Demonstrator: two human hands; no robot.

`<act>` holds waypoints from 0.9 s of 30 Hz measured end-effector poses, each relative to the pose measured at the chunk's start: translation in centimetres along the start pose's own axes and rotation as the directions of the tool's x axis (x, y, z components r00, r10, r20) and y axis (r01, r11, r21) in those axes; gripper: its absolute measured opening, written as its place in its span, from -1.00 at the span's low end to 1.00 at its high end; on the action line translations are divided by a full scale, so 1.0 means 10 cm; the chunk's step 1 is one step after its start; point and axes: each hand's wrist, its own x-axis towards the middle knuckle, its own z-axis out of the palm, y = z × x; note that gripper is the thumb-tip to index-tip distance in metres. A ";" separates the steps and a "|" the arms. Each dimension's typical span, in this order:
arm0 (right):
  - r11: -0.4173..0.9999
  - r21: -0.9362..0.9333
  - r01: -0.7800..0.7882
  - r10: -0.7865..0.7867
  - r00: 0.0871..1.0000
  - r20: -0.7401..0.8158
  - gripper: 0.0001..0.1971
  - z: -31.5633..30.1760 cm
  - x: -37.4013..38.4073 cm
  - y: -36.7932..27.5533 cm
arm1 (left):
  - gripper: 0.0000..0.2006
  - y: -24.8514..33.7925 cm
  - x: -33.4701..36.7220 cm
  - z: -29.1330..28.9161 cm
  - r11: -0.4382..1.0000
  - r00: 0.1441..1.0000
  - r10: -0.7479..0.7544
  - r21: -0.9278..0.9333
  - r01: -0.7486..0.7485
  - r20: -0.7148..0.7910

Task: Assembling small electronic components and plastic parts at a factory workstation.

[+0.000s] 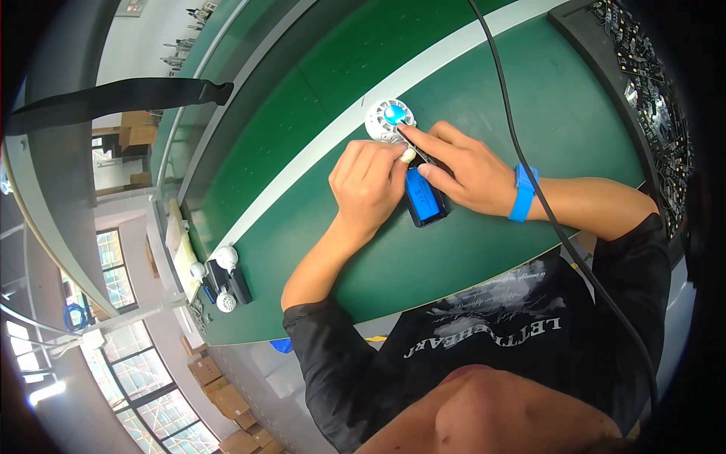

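A small handheld fan with a round white head (pixel 375 121) and a glossy blue centre lies on the green bench in front of me. Below its head is a dark body with a blue rectangular block (pixel 423 198), perhaps a battery. My left hand (pixel 367 181) is closed in a pinch where head and body meet. A small pale piece (pixel 408 155) shows at its fingertips; what it grips is mostly hidden. My right hand (pixel 473 172) has its index finger stretched to the fan head's lower rim, its thumb apart, beside the blue block.
A black cable (pixel 502 83) hangs across the right side, over my right forearm. On the right edge stands a black tray (pixel 597 68) full of small dark parts. More white fan heads (pixel 226 258) and dark bodies lie at the bench's left end. A pale strip (pixel 302 163) crosses the green bench (pixel 469 83).
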 end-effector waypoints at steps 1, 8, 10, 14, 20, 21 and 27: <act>0.999 -0.034 0.025 -0.024 0.999 0.030 -0.41 -0.01 0.02 0.00 | -0.77 0.01 0.00 -0.02 0.999 1.000 0.025 0.034 -0.025 0.004; 0.985 -0.168 0.044 -0.003 0.972 0.236 -0.43 -0.18 0.11 -0.01 | -0.76 -0.05 -0.11 -0.09 0.996 0.996 0.083 0.029 -0.084 0.014; 0.987 -0.146 0.064 -0.015 0.950 0.313 -0.44 -0.18 0.12 0.02 | -0.74 -0.08 -0.12 -0.10 0.997 0.998 0.061 0.039 -0.062 0.031; 0.995 -0.076 0.066 -0.034 0.931 0.364 -0.46 -0.26 0.05 0.13 | -0.76 -0.05 0.14 -0.05 0.999 0.998 0.031 -0.037 -0.028 0.064; 0.998 -0.051 0.030 -0.003 0.889 0.458 -0.44 -0.40 -0.08 0.14 | -0.80 -0.36 0.61 0.16 0.926 0.859 0.361 -0.246 -0.285 0.363; 0.998 -0.045 0.045 -0.021 0.902 0.430 -0.44 -0.36 -0.13 0.12 | -0.81 -0.46 0.69 0.18 0.913 0.793 0.371 -0.346 -0.216 0.484; 0.842 -0.531 0.093 0.059 0.963 0.262 -0.39 -1.01 -0.35 -0.05 | -0.63 -1.45 0.87 0.40 0.879 0.739 -0.369 -0.046 0.474 0.563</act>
